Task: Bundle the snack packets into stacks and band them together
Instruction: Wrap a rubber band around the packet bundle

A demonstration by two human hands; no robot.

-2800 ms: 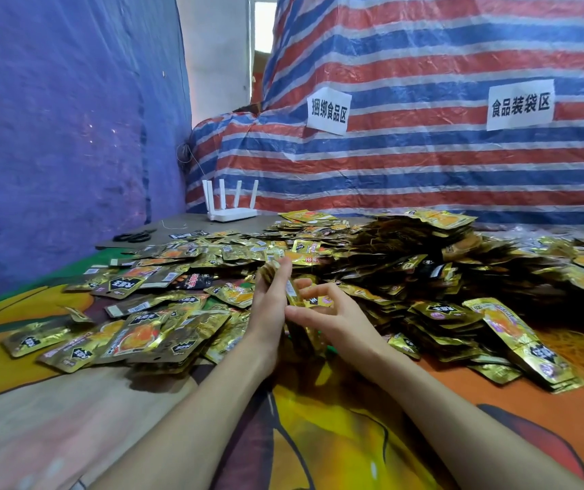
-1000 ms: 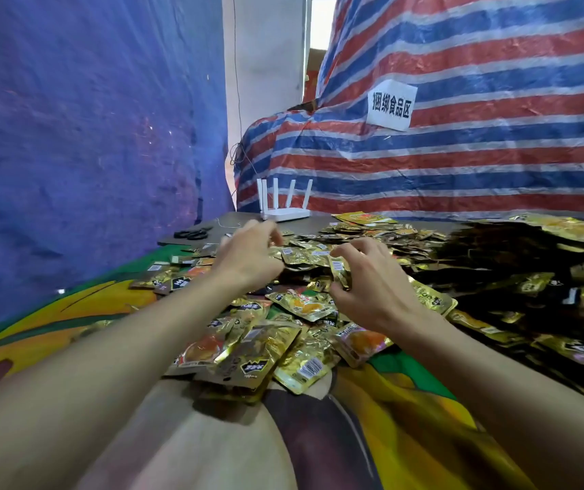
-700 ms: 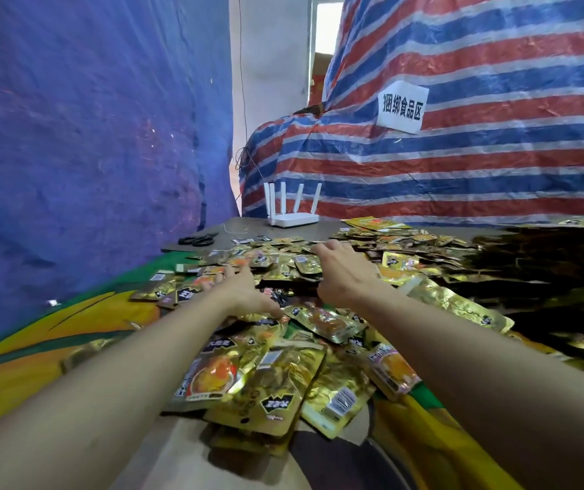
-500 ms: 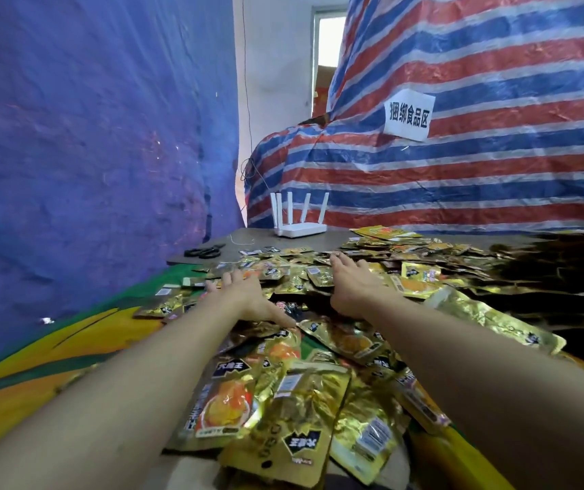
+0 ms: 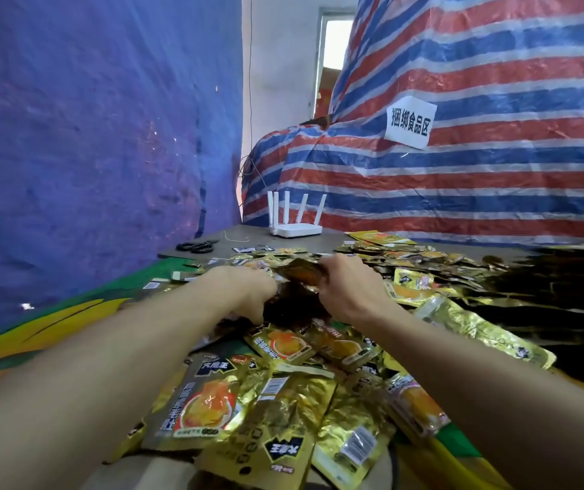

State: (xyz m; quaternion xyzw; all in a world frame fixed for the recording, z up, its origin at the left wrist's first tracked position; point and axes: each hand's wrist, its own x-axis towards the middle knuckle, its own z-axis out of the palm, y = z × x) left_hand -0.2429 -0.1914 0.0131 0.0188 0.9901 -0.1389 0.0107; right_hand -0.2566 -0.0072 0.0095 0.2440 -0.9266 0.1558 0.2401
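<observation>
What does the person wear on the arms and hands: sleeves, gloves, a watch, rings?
Nothing worn shows. The left forearm and right forearm are bare to the picture's edge. The left hand and right hand have no gloves, and no watch or bracelet shows. Whether rings are worn cannot be told.

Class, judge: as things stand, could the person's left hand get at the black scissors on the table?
Probably yes. The scissors lie uncovered on bare tabletop beyond the left hand, to its left; only loose packets lie between, though the hand is busy among them.
</observation>
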